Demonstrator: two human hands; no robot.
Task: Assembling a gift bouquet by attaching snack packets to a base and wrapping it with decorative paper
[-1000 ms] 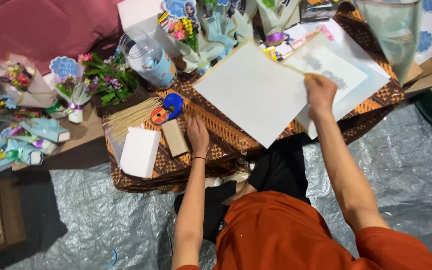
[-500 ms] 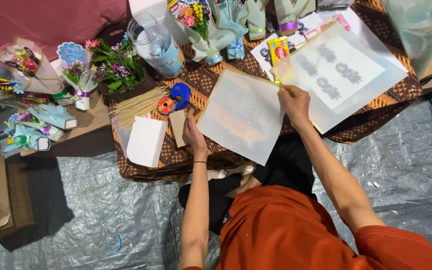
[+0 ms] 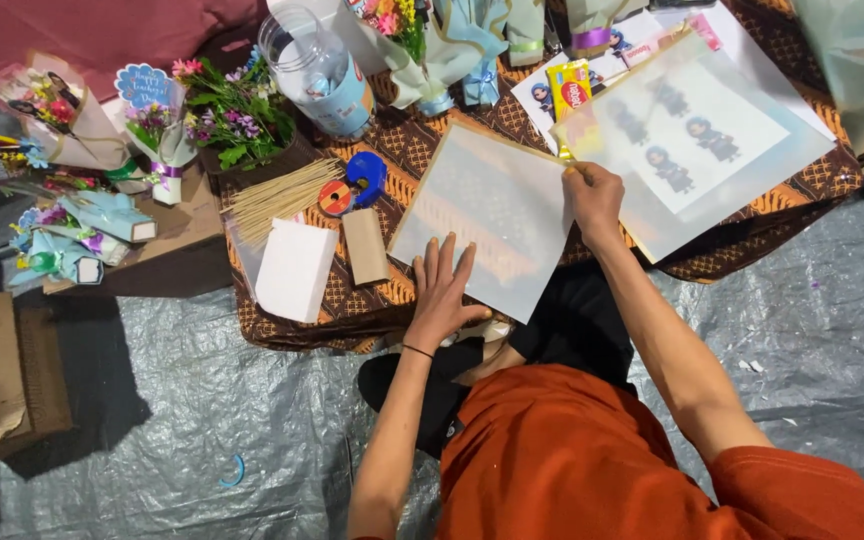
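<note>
Translucent sheet (image 3: 492,215) flat on tabletop (image 3: 392,150), both hands on it.
Left hand (image 3: 442,290) spread, pressing lower edge; right hand (image 3: 592,195) grip pinching upper right corner.

You wore a rust-orange top with short sleeves that ended near the shoulder, leaving both forearms bare down to the left hand (image 3: 442,290) and the right hand (image 3: 592,200). A thin dark band (a bracelet or a hair tie, too small to tell) circled your left wrist. Below the top, your clothing was black.
</note>
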